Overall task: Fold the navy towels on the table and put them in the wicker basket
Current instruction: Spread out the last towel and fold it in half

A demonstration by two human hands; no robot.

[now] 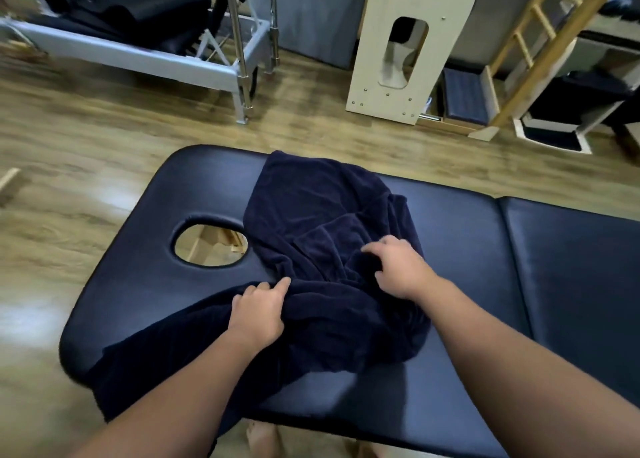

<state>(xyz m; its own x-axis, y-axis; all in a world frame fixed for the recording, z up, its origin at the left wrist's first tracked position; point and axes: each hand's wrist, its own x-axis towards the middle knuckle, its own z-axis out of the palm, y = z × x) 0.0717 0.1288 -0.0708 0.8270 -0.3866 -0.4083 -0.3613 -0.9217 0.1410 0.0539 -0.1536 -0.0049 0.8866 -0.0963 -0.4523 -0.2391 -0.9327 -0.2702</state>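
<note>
1 crumpled navy towel (322, 222) lies unfolded on the padded massage table (485, 250). Left hand (258, 310) grips its near edge; right hand (398, 267) pinches a central fold.

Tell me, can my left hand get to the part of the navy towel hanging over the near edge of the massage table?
Probably yes. The left hand already grips the navy towel just above that hanging part, and nothing lies between them on the massage table. The right hand is off to the side.
</note>
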